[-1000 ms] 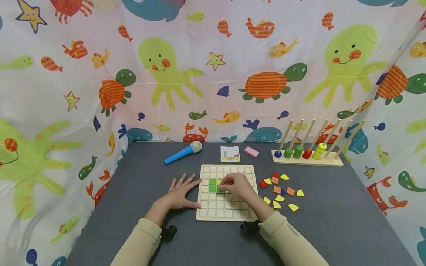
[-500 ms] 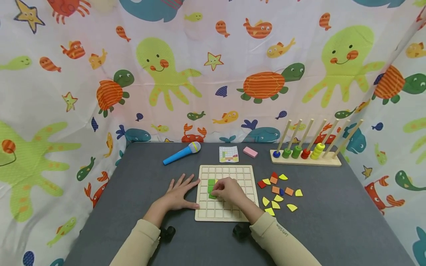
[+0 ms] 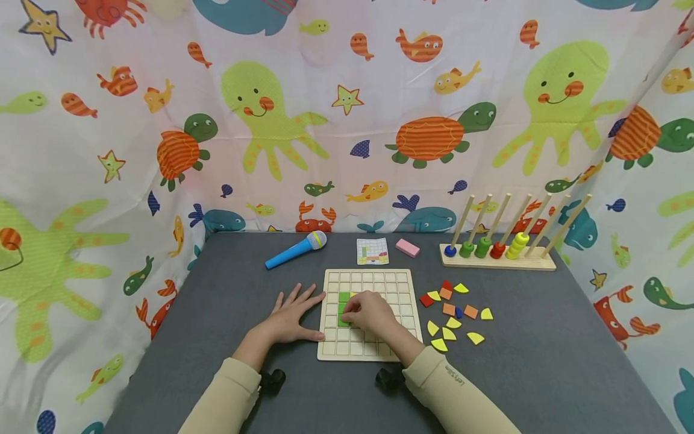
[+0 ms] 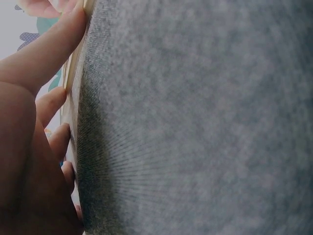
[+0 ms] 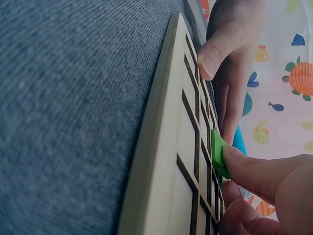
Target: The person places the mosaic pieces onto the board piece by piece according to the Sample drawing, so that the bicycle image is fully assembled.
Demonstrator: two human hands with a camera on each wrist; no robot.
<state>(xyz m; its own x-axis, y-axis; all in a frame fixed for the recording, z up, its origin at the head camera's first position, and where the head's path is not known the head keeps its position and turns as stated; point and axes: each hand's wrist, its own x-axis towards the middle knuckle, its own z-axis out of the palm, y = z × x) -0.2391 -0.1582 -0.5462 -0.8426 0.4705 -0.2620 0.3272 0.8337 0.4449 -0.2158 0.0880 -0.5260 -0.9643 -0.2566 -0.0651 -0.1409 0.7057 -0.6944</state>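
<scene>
A wooden grid board [image 3: 332, 348] lies on the dark table. My right hand [image 3: 370, 315] pinches a green square tile [image 5: 218, 152] between thumb and fingers, low at the grid. In the head view that tile lines up just below two other green tiles [image 3: 344, 297], in the same column. Part of a yellow tile [image 3: 353, 295] shows beside the upper green one; my hand hides the squares to its right. My left hand [image 3: 291, 316] lies with fingers spread, its thumb and index fingertip touching the board's left edge.
Right of the board lie loose yellow quarter-round pieces [image 3: 453, 323], orange and red squares [image 3: 449, 309] and a blue piece [image 3: 459, 313]. Behind are a blue toy microphone [image 3: 295, 250], a pattern card [image 3: 372, 252], a pink block [image 3: 408, 248] and a peg stand with rings [image 3: 499, 262].
My right hand has moved left and nearer with the green tile, which was tilted half a second ago and now sits straighter below the other green tiles. The left hand stays at the board's edge.
</scene>
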